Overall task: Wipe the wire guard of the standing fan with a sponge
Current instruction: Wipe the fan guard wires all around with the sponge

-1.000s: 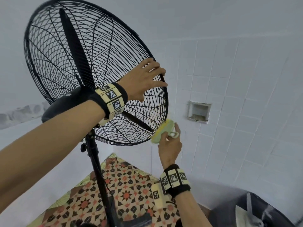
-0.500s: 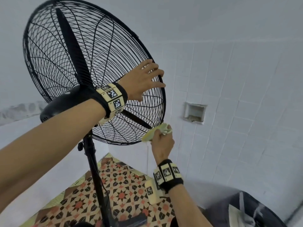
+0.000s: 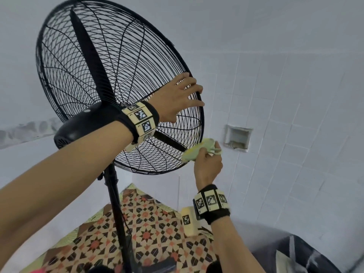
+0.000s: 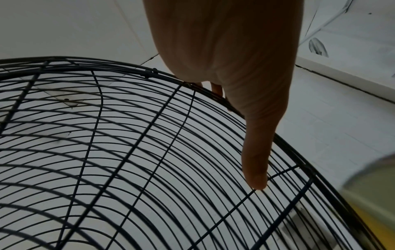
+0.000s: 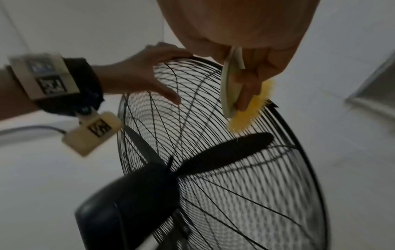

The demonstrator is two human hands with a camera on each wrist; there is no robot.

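Note:
The standing fan's black wire guard point(image 3: 110, 79) fills the upper left of the head view, with dark blades behind the wires. My left hand point(image 3: 177, 99) rests flat on the guard's right rim, fingers spread and straight; in the left wrist view its thumb point(image 4: 256, 160) lies along the wires point(image 4: 128, 152). My right hand point(image 3: 207, 164) grips a yellow-green sponge point(image 3: 194, 151) with a pale backing and presses it against the guard's lower right rim. The right wrist view shows the sponge's yellow face point(image 5: 248, 115) on the wires point(image 5: 235, 186), below my left hand point(image 5: 138, 74).
The fan's black motor housing point(image 3: 82, 125) sits on a black pole point(image 3: 116, 203) over a patterned floor point(image 3: 153, 229). A white tiled wall with a small recessed niche point(image 3: 237, 137) stands close behind the fan. A dark object point(image 3: 295, 255) lies at the bottom right.
My right hand slid the sponge a little left and down along the lower rim, then back up to the right. The left hand has stayed on the rim.

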